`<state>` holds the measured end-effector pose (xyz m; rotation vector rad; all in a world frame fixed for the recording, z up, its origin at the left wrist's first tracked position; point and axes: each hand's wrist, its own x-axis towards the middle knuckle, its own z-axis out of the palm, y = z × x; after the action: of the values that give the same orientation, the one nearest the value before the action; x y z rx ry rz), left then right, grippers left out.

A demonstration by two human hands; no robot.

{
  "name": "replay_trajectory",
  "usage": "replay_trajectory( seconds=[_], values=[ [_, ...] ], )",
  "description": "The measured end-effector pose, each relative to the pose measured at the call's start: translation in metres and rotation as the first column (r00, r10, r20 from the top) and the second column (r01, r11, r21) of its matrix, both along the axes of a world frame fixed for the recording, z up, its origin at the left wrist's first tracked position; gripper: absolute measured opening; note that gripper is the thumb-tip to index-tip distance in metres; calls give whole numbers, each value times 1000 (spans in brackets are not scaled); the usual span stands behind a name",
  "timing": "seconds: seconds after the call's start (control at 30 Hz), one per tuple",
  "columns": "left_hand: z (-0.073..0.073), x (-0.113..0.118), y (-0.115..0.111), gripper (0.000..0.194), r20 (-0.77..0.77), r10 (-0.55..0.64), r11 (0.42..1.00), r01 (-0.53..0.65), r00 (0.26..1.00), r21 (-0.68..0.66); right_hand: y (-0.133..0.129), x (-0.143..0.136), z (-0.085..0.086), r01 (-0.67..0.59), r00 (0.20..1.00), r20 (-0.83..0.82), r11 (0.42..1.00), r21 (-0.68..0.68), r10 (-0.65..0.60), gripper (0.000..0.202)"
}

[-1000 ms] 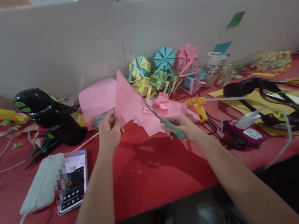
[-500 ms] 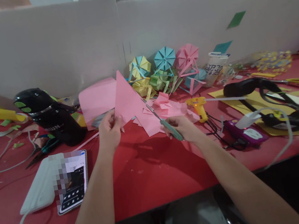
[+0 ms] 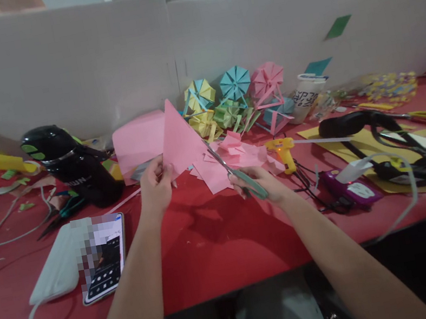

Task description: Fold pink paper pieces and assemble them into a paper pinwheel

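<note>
A folded pink paper [image 3: 180, 140] with a pointed top is pinched at its lower left edge by my left hand [image 3: 157, 184]. My right hand [image 3: 256, 182] is closed on the handles of green-handled scissors [image 3: 247, 178], whose blades point up and left to the right edge of that paper. Whether the blades touch it, I cannot tell. Behind and below the blades lie pink paper pieces [image 3: 213, 175] in a loose heap. Another pink sheet [image 3: 137, 140] stands behind my left hand against the partition.
Folded paper umbrellas [image 3: 235, 84] stand at the back. A yellow glue gun [image 3: 286, 152] and a purple device [image 3: 351, 193] are at right, near black straps [image 3: 384, 146]. At left are a black bottle [image 3: 75, 170], a phone [image 3: 106, 266], a white power bank [image 3: 60, 263] and pliers [image 3: 67, 208].
The scissors in my right hand have shifted, with the handles farther right and more of the blades showing. My left hand and the folded paper have hardly moved.
</note>
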<state>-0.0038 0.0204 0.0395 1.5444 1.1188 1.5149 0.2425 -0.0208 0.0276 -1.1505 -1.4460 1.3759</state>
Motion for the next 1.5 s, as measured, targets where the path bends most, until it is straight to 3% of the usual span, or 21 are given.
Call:
replay_trajectory(
  seconds=[0.37, 0.6, 1.13, 1.5],
  values=[
    [3, 4, -4, 19, 11, -78, 996, 79, 997, -35, 2, 2, -5, -28, 998, -48, 1000, 13, 29, 46],
    [2, 4, -5, 18, -15, -37, 999, 37, 999, -39, 3, 3, -8, -60, 996, -66, 998, 18, 61, 44],
    [4, 3, -5, 17, 176, -96, 980, 124, 980, -156, -9, 4, 9, -148, 983, -109, 989, -22, 145, 48],
    [4, 2, -5, 17, 113, -93, 983, 110, 989, -149, -10, 4, 9, -162, 981, -116, 986, -30, 158, 47]
  ],
)
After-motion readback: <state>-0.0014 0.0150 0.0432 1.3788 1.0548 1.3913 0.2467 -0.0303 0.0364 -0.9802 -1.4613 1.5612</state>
